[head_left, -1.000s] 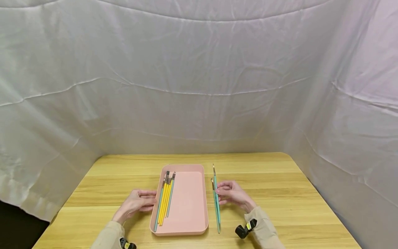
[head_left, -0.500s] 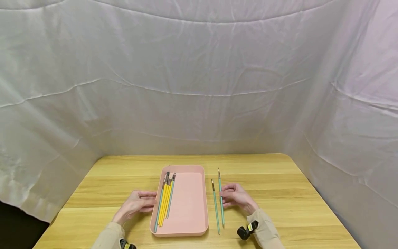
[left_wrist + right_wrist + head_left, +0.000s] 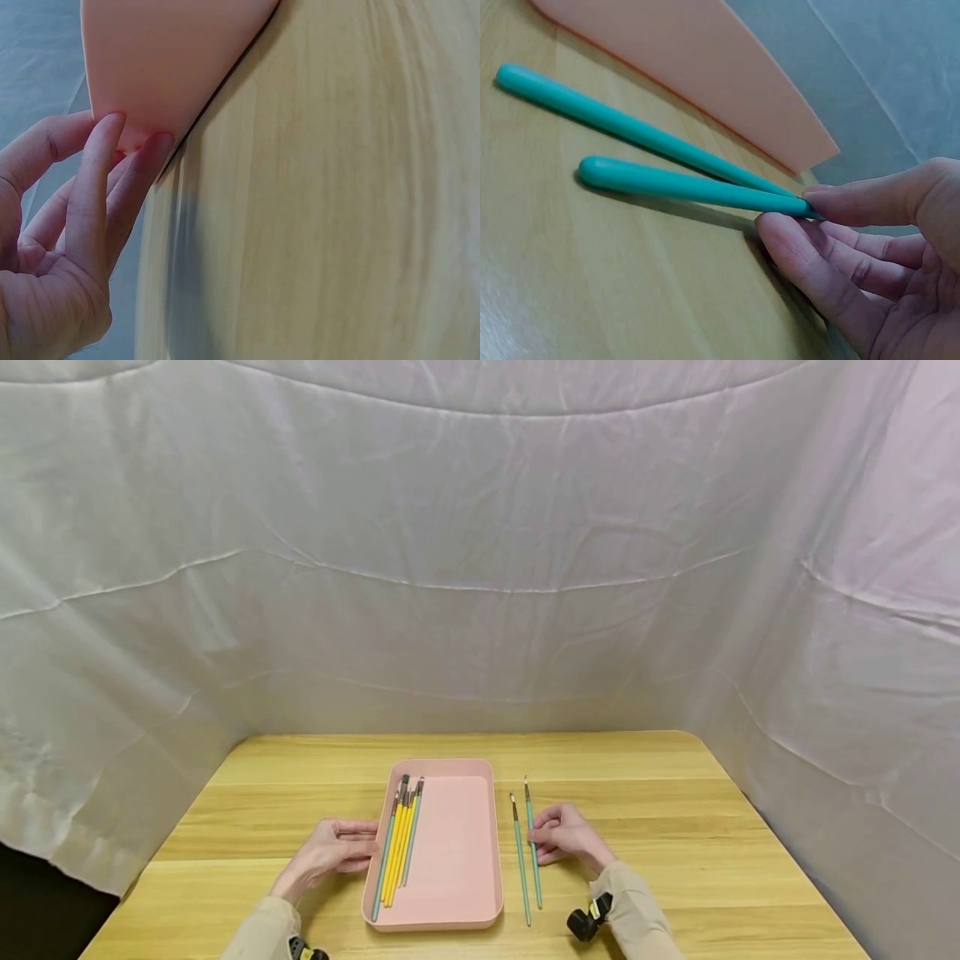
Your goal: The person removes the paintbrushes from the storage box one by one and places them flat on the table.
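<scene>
My left hand [image 3: 330,852] rests its fingers against the outer left wall of a pink tray [image 3: 453,843]; in the left wrist view the fingertips lie on the tray wall [image 3: 165,67], with one right at the rim. Right of the tray, my right hand [image 3: 564,835] pinches a teal-handled paintbrush [image 3: 536,881] between thumb and finger, bristles pointing away from me. Its rounded handle end is close over the table in the right wrist view. A second teal paintbrush [image 3: 521,860] lies between it and the tray, nearly parallel.
Inside the tray, several paintbrushes [image 3: 397,852] with yellow and blue-grey handles lie together along the left side. The wooden table [image 3: 645,793] ends at a grey cloth curtain [image 3: 480,643] behind and at both sides.
The right hand has moved a little right and lowered its paintbrush, which crossed over the other teal one and is now separate beside it. The left hand and tray stay put.
</scene>
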Motion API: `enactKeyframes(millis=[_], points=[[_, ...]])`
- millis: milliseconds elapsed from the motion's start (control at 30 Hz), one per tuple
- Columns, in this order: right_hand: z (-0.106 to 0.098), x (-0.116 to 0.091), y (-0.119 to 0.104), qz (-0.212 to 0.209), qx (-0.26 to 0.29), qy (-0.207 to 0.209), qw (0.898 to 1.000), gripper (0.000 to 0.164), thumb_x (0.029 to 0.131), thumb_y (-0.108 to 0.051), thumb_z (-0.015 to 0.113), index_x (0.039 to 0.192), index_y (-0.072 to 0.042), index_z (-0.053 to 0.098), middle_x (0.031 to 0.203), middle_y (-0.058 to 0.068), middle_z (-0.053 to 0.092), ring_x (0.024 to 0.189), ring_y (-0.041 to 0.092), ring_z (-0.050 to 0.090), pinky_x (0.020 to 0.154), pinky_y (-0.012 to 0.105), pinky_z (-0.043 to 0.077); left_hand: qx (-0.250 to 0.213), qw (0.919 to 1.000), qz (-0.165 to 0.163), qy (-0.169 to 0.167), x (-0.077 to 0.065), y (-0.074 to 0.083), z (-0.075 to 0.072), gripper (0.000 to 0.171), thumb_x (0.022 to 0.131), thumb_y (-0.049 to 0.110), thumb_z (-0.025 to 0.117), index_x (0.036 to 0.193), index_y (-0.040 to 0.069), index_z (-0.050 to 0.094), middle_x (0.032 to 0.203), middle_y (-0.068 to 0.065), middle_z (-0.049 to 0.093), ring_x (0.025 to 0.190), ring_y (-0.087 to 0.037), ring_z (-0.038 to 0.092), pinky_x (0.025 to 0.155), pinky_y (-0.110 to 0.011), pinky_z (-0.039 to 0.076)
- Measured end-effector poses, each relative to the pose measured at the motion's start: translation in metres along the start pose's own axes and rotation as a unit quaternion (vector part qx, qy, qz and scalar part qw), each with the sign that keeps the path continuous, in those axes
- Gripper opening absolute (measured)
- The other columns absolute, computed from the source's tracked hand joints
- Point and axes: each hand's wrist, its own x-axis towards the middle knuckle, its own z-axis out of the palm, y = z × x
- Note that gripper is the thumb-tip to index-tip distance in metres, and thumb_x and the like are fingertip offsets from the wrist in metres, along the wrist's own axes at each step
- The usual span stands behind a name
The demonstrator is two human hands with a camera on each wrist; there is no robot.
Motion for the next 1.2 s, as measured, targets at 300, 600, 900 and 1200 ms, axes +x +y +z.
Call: enactKeyframes(millis=[300,600,900,1200], points=[[0.0051,0.0012,-0.0018,0.001,-0.051,0.029,0.998,0.019,0.087,0.002,0.07,0.097,0.008,0.056,0.07,0.004,0.063,0.054,0.011,0.061,0.053,0.023,0.062,-0.004,1.0,0.002,-0.001,0.0011,-0.0007,-0.0001,0.056,0.09,0.001,0.072,0.135,-0.021,0.047,0.118,-0.027,0.071,0.089,-0.012,0.073,0.079,-0.028,0.066],[0.0082,0.0029,-0.0054,0.005,-0.073,0.037,0.997,0.018,0.086,0.004,0.072,0.096,0.007,0.057,0.069,0.004,0.063,0.054,0.011,0.06,0.052,0.024,0.062,-0.006,1.0,0.002,0.0,0.0004,0.0004,0.0005,0.056,0.089,0.001,0.072,0.135,-0.022,0.047,0.117,-0.027,0.072,0.088,-0.012,0.073,0.078,-0.027,0.066],[0.0094,0.0027,-0.0056,-0.002,-0.076,0.037,0.996,0.015,0.086,0.005,0.07,0.094,0.008,0.058,0.07,0.008,0.066,0.053,0.01,0.062,0.053,0.025,0.063,-0.011,0.9999,0.002,0.0,0.0004,-0.0003,0.0,0.056,0.09,0.0,0.071,0.135,-0.022,0.046,0.114,-0.023,0.073,0.088,-0.011,0.073,0.078,-0.027,0.066],[0.0091,0.0028,-0.0056,-0.002,-0.079,0.04,0.996,0.015,0.085,0.005,0.071,0.093,0.009,0.059,0.069,0.008,0.066,0.053,0.01,0.062,0.054,0.026,0.064,-0.016,0.9999,0.005,-0.003,0.0005,-0.0001,-0.0004,0.056,0.09,0.0,0.07,0.136,-0.022,0.045,0.117,-0.025,0.072,0.089,-0.011,0.073,0.08,-0.028,0.066]])
